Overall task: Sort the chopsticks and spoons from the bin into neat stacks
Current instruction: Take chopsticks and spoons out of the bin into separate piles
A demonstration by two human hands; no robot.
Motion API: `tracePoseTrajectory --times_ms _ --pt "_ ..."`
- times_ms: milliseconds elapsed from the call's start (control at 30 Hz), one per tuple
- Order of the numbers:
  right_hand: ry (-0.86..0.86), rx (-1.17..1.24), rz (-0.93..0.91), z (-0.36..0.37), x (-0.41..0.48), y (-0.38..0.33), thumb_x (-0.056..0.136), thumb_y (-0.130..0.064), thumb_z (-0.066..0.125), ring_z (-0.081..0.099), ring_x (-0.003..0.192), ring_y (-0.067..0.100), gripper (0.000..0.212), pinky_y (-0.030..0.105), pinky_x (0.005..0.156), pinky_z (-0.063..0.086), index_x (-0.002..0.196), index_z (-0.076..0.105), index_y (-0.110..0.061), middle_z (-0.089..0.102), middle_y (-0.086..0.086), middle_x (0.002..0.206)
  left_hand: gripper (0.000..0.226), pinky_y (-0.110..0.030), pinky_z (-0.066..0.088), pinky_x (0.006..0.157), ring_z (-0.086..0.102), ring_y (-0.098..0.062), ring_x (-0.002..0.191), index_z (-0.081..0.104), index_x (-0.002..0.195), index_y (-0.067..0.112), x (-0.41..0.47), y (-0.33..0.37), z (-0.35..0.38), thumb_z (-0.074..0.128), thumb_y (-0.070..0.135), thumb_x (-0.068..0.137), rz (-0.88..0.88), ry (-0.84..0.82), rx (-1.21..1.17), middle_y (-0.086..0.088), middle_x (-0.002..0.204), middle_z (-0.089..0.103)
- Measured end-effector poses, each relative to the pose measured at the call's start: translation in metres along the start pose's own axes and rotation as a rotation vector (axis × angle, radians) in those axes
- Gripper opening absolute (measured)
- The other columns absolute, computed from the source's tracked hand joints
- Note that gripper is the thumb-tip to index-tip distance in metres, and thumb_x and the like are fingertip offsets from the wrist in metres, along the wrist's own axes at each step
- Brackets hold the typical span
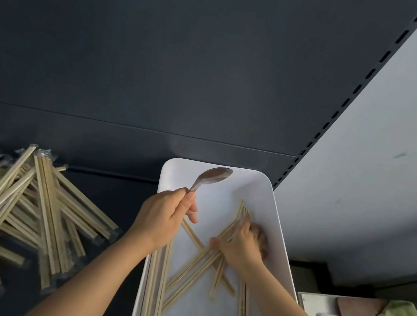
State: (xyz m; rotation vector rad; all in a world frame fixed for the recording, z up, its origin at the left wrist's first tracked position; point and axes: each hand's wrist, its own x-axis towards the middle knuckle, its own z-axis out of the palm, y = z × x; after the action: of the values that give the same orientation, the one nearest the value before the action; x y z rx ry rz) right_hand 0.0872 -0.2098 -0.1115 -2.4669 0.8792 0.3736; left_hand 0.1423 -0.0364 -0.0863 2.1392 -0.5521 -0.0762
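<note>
Head view: loose chopsticks (154, 285) lie crisscrossed in the white bin (279, 238). The right hand (240, 246) curls its fingers (256, 231) round several. The left hand (163, 216) pinches a spoon (214, 176) by the handle above the bin's far end. Wrapped chopsticks (13, 204) are piled on the dark shelf (115, 192) to the left.

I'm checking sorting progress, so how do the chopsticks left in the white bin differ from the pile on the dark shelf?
The bin chopsticks are few, spread in the white bin; the shelf pile is a big heap. The shelf pile shows clear wrappers; blur hides any on the bin chopsticks. The right hand grips some bin chopsticks; nothing touches the shelf pile. Both lie criss-crossed.
</note>
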Motion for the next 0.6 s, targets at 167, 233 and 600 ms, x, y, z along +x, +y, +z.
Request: tracePoseTrajectory --times_ms 167,233,600 --pt "0.012 0.06 -0.008 -0.006 0.003 -0.003 0.074 -0.04 0.077 0.032 0.131 0.032 0.105 0.041 0.109 0.03 0.145 0.006 -0.011 0.034 0.016 0.138 0.043 -0.014 0.049 0.069 0.063 0.003 0.075 0.056 0.08 0.027 0.0 0.0 0.0 0.021 0.05 0.091 0.015 -0.002 -0.011 0.016 0.073 0.068" --pt "-0.01 0.085 0.017 -0.01 0.004 -0.006 0.069 -0.036 0.082 0.043 0.122 0.031 0.096 0.037 0.101 0.038 0.137 0.02 -0.01 0.042 0.015 0.13 0.042 -0.013 0.048 0.068 0.063 0.003 0.074 0.055 0.08 0.028 0.0 0.001 0.0 0.02 0.05 0.09 0.018 -0.001 -0.011 0.016 0.074 0.068" --pt "-0.067 0.135 -0.034 0.0 0.004 -0.031 0.078 -0.011 0.07 0.053 0.088 0.024 0.061 0.029 0.068 0.044 0.124 0.031 -0.009 0.046 0.005 0.097 0.041 -0.025 0.051 0.072 0.063 0.001 0.076 0.058 0.08 0.022 0.0 0.002 0.0 0.026 0.041 0.097 0.012 0.013 0.006 0.015 0.072 0.068"
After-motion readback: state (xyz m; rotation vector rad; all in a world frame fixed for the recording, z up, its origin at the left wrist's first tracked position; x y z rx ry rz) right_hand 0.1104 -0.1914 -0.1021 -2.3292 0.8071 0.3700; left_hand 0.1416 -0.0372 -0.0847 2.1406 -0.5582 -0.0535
